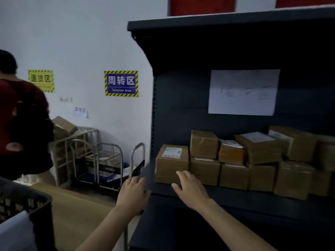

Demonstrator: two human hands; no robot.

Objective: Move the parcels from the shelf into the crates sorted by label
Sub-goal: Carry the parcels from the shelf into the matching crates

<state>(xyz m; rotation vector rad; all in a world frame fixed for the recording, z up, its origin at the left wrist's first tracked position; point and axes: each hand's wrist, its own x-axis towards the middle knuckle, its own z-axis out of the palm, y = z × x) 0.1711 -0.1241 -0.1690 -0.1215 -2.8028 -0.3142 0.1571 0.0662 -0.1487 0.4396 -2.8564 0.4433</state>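
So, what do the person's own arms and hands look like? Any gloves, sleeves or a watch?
The left hand and right hand are bare, with no gloves. The left forearm and right forearm are bare too; no sleeve reaches into the picture. No watch or band shows at the wrists. The picture is too blurred to tell any rings.

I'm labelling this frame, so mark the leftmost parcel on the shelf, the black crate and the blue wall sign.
leftmost parcel (171, 165): head view, brown front face.
black crate (43, 224): head view, dark side wall.
blue wall sign (121, 83): head view, blue middle.
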